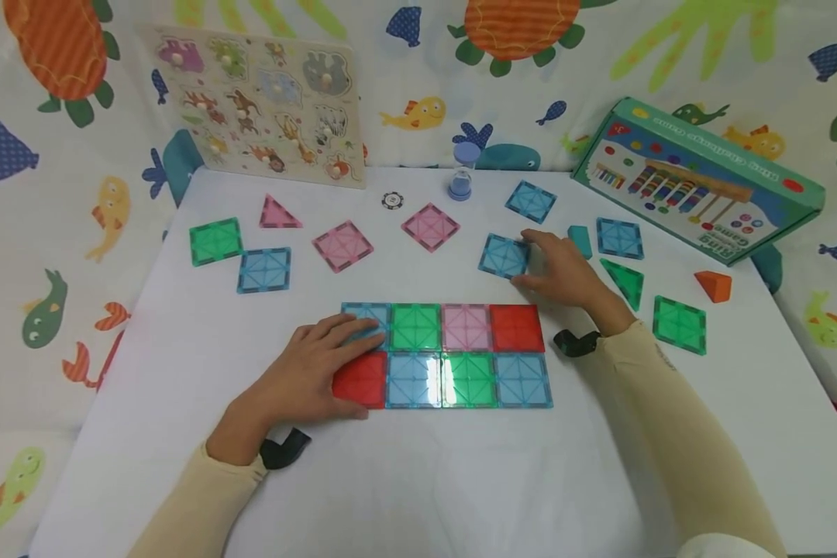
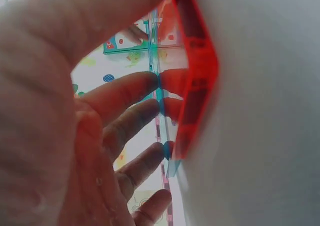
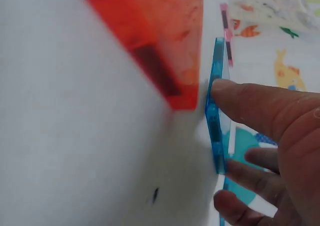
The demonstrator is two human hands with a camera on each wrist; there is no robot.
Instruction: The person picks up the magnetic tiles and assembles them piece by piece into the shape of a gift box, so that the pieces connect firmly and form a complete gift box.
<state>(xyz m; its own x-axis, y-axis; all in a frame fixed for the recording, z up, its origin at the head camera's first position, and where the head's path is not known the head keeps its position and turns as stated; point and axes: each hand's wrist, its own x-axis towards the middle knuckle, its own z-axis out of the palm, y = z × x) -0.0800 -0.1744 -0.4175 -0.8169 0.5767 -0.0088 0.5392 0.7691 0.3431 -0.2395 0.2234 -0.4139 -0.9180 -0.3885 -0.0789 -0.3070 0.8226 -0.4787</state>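
A two-row block of square magnetic tiles [image 1: 415, 327] in blue, green, pink and red lies flat mid-table. My left hand [image 1: 314, 364] rests over the block's left end, fingertips on its upper-left blue tile [image 1: 356, 310] and thumb by the near edge of the red tile [image 1: 359, 384]. The left wrist view shows those fingers [image 2: 132, 90] spread against the tiles. Behind the block's right end, my right hand [image 1: 561, 267] holds a separate blue square tile [image 1: 502, 256] by its right side between thumb and fingers. In the right wrist view, the thumb [image 3: 240, 98] meets that tile's edge [image 3: 215, 121].
Loose pink [image 1: 343, 246], green [image 1: 215, 242] and blue tiles lie around the block. At the back stand an animal puzzle board [image 1: 265, 108], a sand timer [image 1: 463, 170] and a green game box [image 1: 697, 182]. An orange block [image 1: 713, 287] sits far right.
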